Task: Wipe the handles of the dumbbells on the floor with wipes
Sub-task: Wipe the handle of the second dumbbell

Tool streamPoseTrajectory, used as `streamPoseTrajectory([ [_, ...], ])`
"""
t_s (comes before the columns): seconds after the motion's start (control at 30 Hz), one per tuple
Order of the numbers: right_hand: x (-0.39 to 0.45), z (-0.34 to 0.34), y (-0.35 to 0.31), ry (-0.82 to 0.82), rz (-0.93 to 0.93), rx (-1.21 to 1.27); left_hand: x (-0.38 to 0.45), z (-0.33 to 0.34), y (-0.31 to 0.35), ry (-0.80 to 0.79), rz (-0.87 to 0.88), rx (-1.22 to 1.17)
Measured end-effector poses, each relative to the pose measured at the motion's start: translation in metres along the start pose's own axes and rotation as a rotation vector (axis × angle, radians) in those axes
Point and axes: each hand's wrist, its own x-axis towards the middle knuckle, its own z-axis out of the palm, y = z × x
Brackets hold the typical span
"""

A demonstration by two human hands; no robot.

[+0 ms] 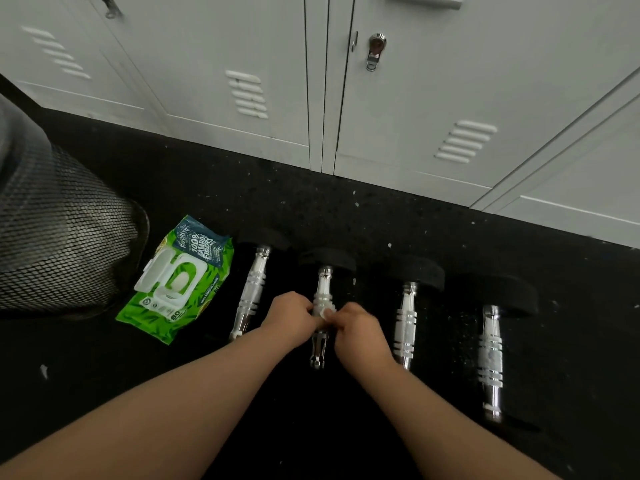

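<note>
From the head view, four dumbbells lie in a row on the black floor [346,209], handles running toward the person, their far heads near the foot of the lockers [263,64]. Both hands meet on the second dumbbell [323,282] from the left. The left hand [292,317] curls around its handle from the left side; the right hand [360,332] curls in from the right, and a scrap of white, which I take to be the wipe [323,311], shows pinched between them against the chrome. Held like this, one hand likely steadies the bar so it does not roll while the other rubs, though which does which I cannot tell. The handle's near end pokes out below the hands.

The first dumbbell [251,292] lies just left of the hands, and the third dumbbell [407,320] and fourth dumbbell [491,355] lie to the right, all untouched. Whether any is already wiped I cannot say.

The pack [180,278] of wipes, green, lies flat on the floor just left of the first dumbbell, within easy reach for a fresh sheet. Its white flip lid stands open and a pale oval shows in the opening, probably the next wipe. Farther left, at the floor's left edge, stands a black mesh bin [59,230], seemingly there for used wipes; its inside is not visible.
</note>
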Motion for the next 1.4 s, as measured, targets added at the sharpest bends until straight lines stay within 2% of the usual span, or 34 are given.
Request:
streamPoseTrajectory([
  [0.1,0.026,-0.013,-0.018,0.060,-0.128,-0.125,-0.001,0.001,0.007,0.013,-0.032,0.033],
  [0.23,0.035,-0.016,-0.033,-0.153,-0.330,-0.556,-0.007,0.000,0.011,0.030,-0.029,0.071],
  [0.3,0.021,-0.015,-0.023,-0.168,-0.326,-0.553,-0.005,0.002,0.009,0.031,-0.028,0.064],
  [0.4,0.006,-0.008,-0.005,-0.107,-0.181,-0.372,-0.003,0.005,0.010,0.002,-0.048,0.006],
  [0.5,0.013,-0.009,-0.005,0.131,0.056,0.049,-0.005,0.006,0.010,0.001,-0.048,-0.041],
  [0.53,0.019,-0.006,-0.006,0.158,0.118,0.154,-0.005,0.007,0.009,0.003,-0.045,-0.044],
  [0.6,0.029,0.001,-0.008,0.109,0.266,0.390,-0.005,0.008,0.009,0.008,-0.046,-0.035],
  [0.73,0.053,-0.001,-0.005,-0.024,0.504,1.042,-0.004,0.007,0.012,-0.015,-0.083,-0.072],
  [0.87,0.070,-0.009,-0.007,-0.143,0.561,1.183,-0.006,0.011,0.014,-0.005,-0.082,-0.073],
  [0.97,0.057,0.001,-0.005,-0.256,0.578,1.114,-0.005,0.011,0.014,0.027,-0.084,-0.056],
  [1.03,0.042,0.011,0.005,-0.277,0.593,1.021,-0.003,0.011,0.016,0.015,-0.091,-0.039],
  [1.2,0.015,0.021,0.016,-0.326,0.559,0.464,0.004,0.003,0.026,-0.055,-0.100,0.060],
  [1.3,0.019,0.006,0.009,-0.442,0.485,0.115,0.008,0.000,0.026,-0.088,-0.118,0.097],
  [1.33,0.022,-0.001,0.006,-0.437,0.455,0.013,0.010,0.000,0.024,-0.095,-0.122,0.089],
  [1.4,0.028,-0.015,-0.001,-0.235,0.384,-0.058,0.011,-0.001,0.020,-0.110,-0.117,0.072],
])
